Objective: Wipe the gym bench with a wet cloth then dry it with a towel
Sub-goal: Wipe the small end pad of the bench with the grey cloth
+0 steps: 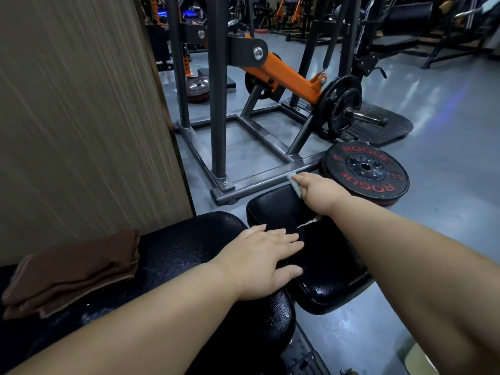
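Observation:
The black padded gym bench [184, 247] runs from lower left to the centre, and its separate seat pad [273, 209] has a torn strip in the vinyl. My right hand [316, 190] presses a small white cloth [295, 186] onto the far end of the seat pad; only the cloth's edge shows under the fingers. Flat on the gap between the two pads lies my left hand [262, 261], fingers straight. A folded brown towel [75, 269] sits on the bench at the left.
A wooden panel wall [81, 117] stands close on the left. A steel and orange machine frame [257, 163] sits just beyond the bench. A black Rogue weight plate [365, 174] lies on the grey floor right of my right hand. More gym machines fill the back.

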Demonstrator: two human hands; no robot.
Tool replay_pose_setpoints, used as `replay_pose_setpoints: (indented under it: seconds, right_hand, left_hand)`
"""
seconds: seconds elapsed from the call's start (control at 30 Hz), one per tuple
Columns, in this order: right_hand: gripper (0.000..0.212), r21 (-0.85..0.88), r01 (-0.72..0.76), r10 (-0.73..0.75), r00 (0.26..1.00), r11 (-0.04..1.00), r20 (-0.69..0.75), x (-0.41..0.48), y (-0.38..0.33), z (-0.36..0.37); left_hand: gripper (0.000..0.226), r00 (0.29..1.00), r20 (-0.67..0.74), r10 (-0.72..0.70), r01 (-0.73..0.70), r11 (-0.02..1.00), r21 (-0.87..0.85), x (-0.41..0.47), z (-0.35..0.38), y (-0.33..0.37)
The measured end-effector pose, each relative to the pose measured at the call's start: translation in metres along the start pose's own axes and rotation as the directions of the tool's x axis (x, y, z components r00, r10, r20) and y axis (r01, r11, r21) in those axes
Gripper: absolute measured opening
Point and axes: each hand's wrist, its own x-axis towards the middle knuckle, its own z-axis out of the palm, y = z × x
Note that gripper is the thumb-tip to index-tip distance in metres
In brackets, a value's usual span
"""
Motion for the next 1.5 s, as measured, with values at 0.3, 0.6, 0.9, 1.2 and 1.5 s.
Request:
replay_pose_setpoints:
  seconds: [0.3, 0.6, 0.9, 1.2, 1.5]
  right_hand:
    - [0.050, 0.107, -0.219, 0.221, 0.975, 0.970, -0.006, -0.025, 0.034, -0.001]
    - [0.045, 0.164, -0.290, 0.310, 0.944, 0.943, -0.110, -0.074, 0.050, 0.014]
    - [0.049, 0.116, -0.240, 0.259, 0.945, 0.964, -0.200, -0.134, 0.047, 0.026]
    - [0.057, 0.046, 0.012, -0.001, 0.973, 0.999, -0.230, -0.183, -0.001, 0.054]
    - [0.050, 0.086, 0.074, -0.051, 0.968, 0.994, -0.245, -0.170, 0.028, 0.048]
  left_hand:
    - [0.058, 0.999, -0.007, -0.042, 0.042, 0.998, -0.053, -0.001, 0.008, 0.002]
    - [0.057, 0.997, -0.012, -0.080, 0.079, 0.996, -0.045, 0.000, 0.008, 0.005]
    - [0.060, 0.994, -0.002, -0.108, 0.108, 0.994, -0.026, -0.001, 0.009, 0.012]
    - [0.072, 0.988, 0.046, -0.146, 0.145, 0.989, 0.040, -0.007, 0.005, 0.031]
    - [0.074, 0.990, 0.049, -0.135, 0.133, 0.990, 0.043, -0.016, 0.006, 0.041]
